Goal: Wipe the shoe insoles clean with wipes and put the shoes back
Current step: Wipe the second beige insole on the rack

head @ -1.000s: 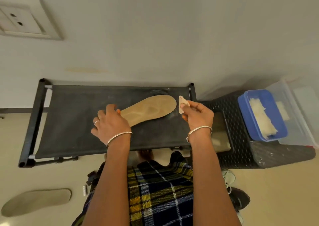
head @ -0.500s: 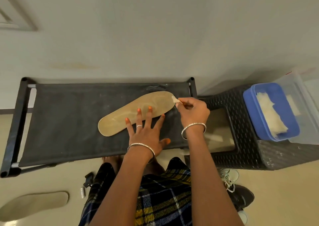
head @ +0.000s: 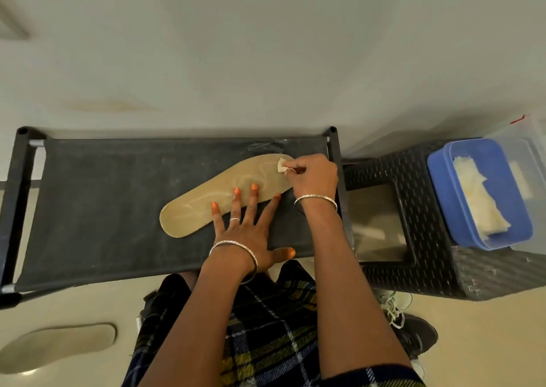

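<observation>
Tan foam insole lies flat and slantwise on the black fabric bench, heel end left of the left hand, toe end under the right hand. A second ago the left hand curled over the heel and the wipe was lifted clear of the toe. Now the left hand is flat with its fingers spread, the fingertips pressing on the insole's middle and the thumb at the bench's near edge. The right hand pinches the small folded wipe between thumb and fingertips, and the wipe touches the toe end, a little further onto it than half a second ago.

The toe end sits close to the bench's right rail, just beyond the right hand's knuckles. Left of the left hand the fabric runs on wide to the left rail. Right of the right hand a black woven stool stands beside the bench, carrying a blue tub of pale wipes. Below the left forearm a second insole lies on the floor; a dark shoe sits by the right forearm.
</observation>
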The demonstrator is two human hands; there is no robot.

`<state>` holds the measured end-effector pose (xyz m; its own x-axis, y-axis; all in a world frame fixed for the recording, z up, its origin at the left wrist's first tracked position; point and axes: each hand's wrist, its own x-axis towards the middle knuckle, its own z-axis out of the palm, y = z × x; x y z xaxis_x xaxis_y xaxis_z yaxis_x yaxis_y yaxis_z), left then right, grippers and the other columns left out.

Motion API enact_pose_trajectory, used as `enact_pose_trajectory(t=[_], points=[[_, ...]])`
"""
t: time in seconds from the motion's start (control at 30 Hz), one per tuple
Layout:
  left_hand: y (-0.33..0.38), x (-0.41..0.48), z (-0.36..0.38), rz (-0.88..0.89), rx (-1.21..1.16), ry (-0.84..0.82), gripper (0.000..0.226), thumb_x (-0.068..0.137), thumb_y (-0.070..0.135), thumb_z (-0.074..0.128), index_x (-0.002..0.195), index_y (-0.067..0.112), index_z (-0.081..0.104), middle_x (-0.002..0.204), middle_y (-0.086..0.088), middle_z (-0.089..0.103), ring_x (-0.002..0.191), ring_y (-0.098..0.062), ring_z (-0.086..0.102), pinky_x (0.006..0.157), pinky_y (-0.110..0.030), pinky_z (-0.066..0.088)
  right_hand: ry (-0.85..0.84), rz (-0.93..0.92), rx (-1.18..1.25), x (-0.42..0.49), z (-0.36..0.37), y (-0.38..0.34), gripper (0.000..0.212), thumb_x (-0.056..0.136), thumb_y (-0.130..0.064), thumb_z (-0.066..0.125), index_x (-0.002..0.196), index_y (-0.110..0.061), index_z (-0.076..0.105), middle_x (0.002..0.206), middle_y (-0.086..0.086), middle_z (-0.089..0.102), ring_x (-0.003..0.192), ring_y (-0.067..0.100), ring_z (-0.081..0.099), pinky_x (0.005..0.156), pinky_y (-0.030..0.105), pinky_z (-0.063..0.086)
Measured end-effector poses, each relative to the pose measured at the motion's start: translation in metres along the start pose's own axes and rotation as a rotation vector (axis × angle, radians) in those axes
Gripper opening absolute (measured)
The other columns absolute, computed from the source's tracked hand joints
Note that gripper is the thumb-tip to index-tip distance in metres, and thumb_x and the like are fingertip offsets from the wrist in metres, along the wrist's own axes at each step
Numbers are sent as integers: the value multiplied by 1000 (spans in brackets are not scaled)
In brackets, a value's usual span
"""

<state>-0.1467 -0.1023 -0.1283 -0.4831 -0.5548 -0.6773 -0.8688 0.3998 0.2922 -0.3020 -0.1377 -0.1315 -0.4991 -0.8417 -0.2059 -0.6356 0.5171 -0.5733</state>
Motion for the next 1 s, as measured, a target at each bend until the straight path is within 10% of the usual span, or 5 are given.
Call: enact_pose_trajectory(t=[0.27, 0.47, 0.63, 0.83, 1.0], points=[[-5, 2, -2, -4, 6, -24, 103, 80, 81, 38, 142, 42, -34, 147, 4, -47, 136, -28, -41, 109, -68, -14, 68, 40, 2, 1, -9, 7, 12, 82, -33, 78, 92, -26, 81, 89, -4, 77, 84, 18, 70, 79, 31, 56], [-8, 3, -3, 3, 20, -43, 100, 81, 81, 36, 140, 43, -35, 146, 4, -47, 136, -27, -41, 109, -68, -13, -205, 9, -31, -2, -8, -3, 12, 76, -25, 82, 88, -27, 81, 87, -6, 76, 85, 15, 69, 82, 33, 57], [-7, 5, -4, -1, 14, -56, 100, 83, 79, 38, 141, 43, -34, 146, 5, -48, 136, -27, -41, 109, -67, -13, 56, 120, -40, 2, -15, 2, 10, 78, -29, 81, 86, -23, 79, 86, -2, 75, 83, 18, 70, 75, 29, 56], [-7, 6, -4, -2, -13, -64, 98, 85, 76, 39, 140, 44, -35, 146, 6, -48, 136, -26, -42, 110, -67, -14, -251, 144, 13, -1, -17, -2, 11, 69, -13, 83, 71, -23, 80, 67, -11, 72, 72, 13, 70, 75, 34, 61], [-8, 8, -4, 5, -33, -62, 96, 86, 74, 40, 142, 45, -32, 147, 7, -46, 137, -25, -40, 110, -67, -14, 17, 175, 10, 1, -19, 6, 5, 73, -19, 81, 77, -22, 80, 78, -3, 75, 78, 18, 70, 74, 28, 56]])
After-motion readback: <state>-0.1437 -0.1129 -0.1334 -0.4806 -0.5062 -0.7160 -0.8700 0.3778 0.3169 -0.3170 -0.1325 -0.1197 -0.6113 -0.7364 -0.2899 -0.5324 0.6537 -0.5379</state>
